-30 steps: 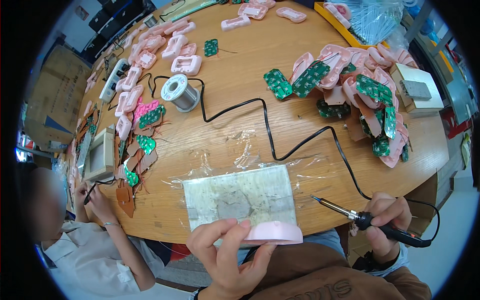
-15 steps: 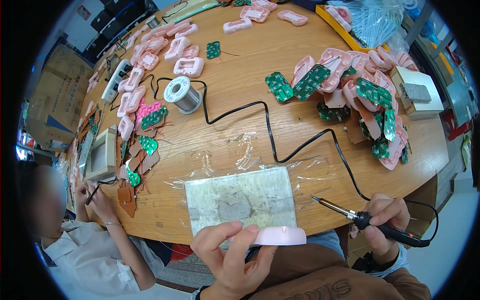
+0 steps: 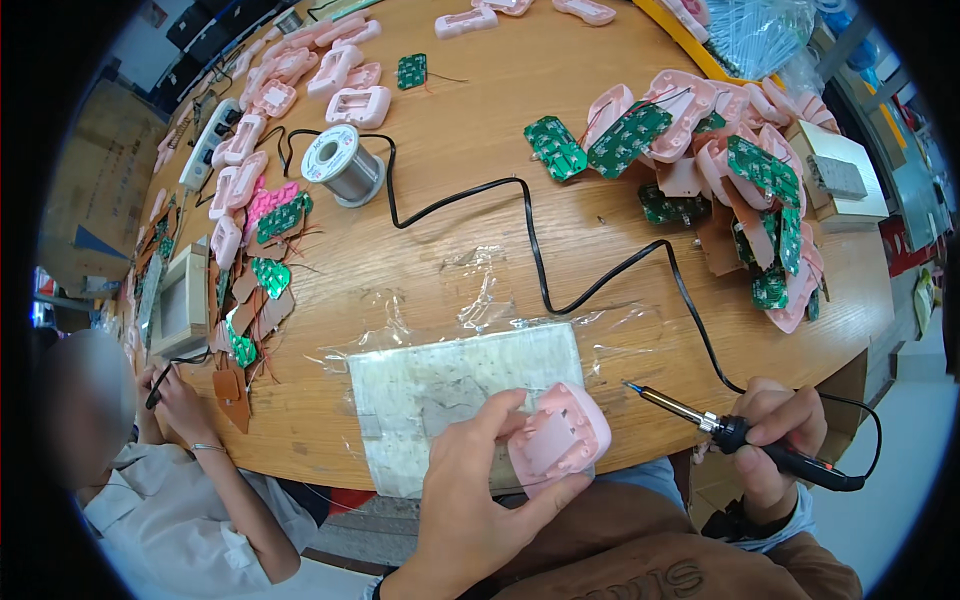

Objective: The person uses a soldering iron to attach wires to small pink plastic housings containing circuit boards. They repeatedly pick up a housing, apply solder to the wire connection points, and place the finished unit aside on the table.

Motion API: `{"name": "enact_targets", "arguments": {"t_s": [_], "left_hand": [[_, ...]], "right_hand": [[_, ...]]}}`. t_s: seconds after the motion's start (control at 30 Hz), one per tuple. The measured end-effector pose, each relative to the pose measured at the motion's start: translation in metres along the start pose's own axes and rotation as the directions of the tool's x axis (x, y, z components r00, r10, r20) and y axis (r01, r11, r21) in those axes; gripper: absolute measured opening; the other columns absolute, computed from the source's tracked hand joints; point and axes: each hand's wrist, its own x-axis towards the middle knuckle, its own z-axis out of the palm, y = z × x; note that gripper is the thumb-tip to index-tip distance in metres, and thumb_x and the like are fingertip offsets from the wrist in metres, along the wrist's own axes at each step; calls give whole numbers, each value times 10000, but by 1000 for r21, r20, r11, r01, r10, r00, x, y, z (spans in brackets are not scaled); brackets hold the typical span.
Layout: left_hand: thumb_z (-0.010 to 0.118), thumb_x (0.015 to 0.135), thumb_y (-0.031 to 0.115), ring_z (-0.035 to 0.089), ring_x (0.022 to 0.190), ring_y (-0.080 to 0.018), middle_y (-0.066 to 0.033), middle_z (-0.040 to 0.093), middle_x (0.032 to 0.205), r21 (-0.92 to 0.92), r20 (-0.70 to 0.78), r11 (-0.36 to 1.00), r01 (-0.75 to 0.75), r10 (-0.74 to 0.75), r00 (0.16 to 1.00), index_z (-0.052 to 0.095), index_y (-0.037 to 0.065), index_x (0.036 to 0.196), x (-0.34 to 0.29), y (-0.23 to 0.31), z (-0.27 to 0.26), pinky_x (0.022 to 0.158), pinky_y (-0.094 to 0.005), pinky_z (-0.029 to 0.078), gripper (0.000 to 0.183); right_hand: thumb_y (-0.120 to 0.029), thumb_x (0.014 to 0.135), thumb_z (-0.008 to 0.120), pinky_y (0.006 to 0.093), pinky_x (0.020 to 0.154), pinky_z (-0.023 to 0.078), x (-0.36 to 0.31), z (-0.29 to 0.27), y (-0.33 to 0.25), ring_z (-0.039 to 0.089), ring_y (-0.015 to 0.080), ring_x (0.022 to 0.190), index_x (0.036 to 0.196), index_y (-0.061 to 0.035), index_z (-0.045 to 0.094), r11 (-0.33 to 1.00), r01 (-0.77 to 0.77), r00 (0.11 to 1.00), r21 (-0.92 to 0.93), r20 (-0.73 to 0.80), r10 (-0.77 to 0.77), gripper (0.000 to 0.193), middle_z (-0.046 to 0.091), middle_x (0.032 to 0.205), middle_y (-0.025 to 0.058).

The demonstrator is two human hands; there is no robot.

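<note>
Pink shell (image 3: pixel 553 445) (just one) pinched in left hand (image 3: pixel 470 510), fingers half-spread; right hand (image 3: pixel 783 427) closed round one soldering iron (image 3: pixel 733 433).

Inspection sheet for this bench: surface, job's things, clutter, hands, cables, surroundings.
Surface: wood table; whitish mat at the near edge, its middle darker, clear film beyond it.
Job's things: pink shell, hollow side showing; soldering iron, tip apart from the shell.
Clutter: spare shells and green boards heaped at right; brown pieces at left; solder spool standing.
Hands: left hand grips the shell; right hand the iron's handle.
Cables: black cord zigzags across the table, passing the spool.
Surroundings: co-worker's hands at far left; power strip; carton.
</note>
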Motion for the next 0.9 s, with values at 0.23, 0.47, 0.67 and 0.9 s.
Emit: {"name": "enact_targets", "arguments": {"t_s": [0.23,0.47,0.67,0.9], "left_hand": [[870,616,169,603,940,-186,-104,614,1026,-33,46,999,30,-28,999,506,21,1095,3,-1,-5,852,-303,449,620],[858,646,147,604,958,-182,-131,631,1043,-93,52,996,9,-5,999,487,32,1034,5,-4,-3,855,-298,452,549],[858,648,142,609,957,-185,-146,639,1034,-170,37,985,17,-11,999,464,37,1011,6,-4,-3,843,-296,461,546],[859,649,141,614,955,-194,-150,640,1025,-177,33,984,13,-7,999,455,35,1014,5,-4,-4,829,-297,471,555]], "right_hand": [[-107,719,702,275,459,328,2,5,1,450,142,512,816,-35,480,999,-40,999,-5,-33,40,252,509,634,60],[-131,731,710,278,466,349,3,5,4,455,149,518,832,-38,475,999,-34,999,-24,-3,34,272,513,668,75],[-155,740,717,282,474,354,3,5,3,450,148,522,836,-43,465,997,-63,998,-40,-3,63,292,506,657,67],[-161,745,716,287,477,344,4,8,2,433,143,516,834,-47,459,996,-88,996,-29,-17,88,295,497,641,61]]}}
